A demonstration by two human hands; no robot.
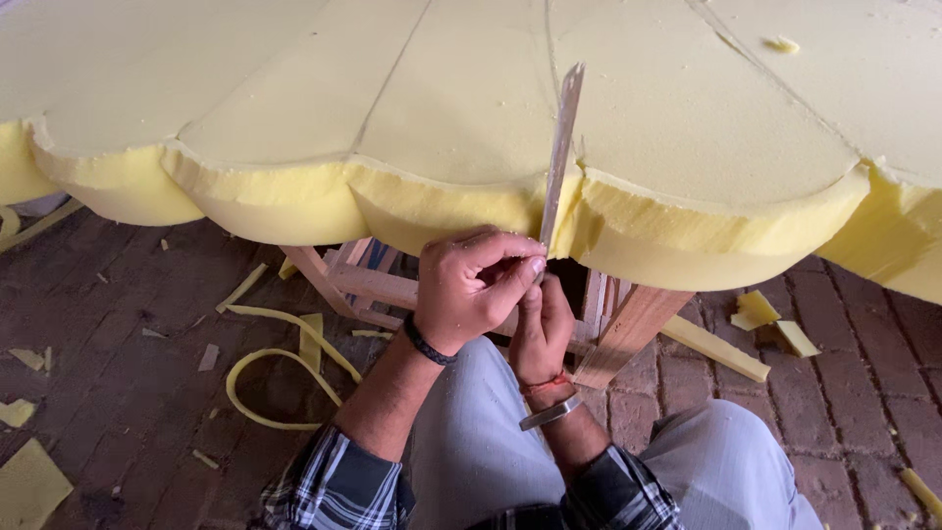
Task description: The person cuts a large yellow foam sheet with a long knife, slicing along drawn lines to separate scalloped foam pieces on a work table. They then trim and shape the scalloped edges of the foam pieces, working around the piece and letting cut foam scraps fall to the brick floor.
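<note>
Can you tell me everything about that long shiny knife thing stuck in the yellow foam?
The long, thin, silvery metal blade looks flat, narrow and worn. It stands nearly upright, tilted slightly right, its tip above the thick yellow foam slab. It sits in a notch cut between two rounded scallops of the foam's edge. The left hand and right hand both grip its lower end below the foam, hiding any handle.

Soft, even daylight falls from above, leaving the yellow foam slab (471,108) bright but unglared, the brick floor (128,334) beneath in dim shade, and focus sharp throughout.
</note>
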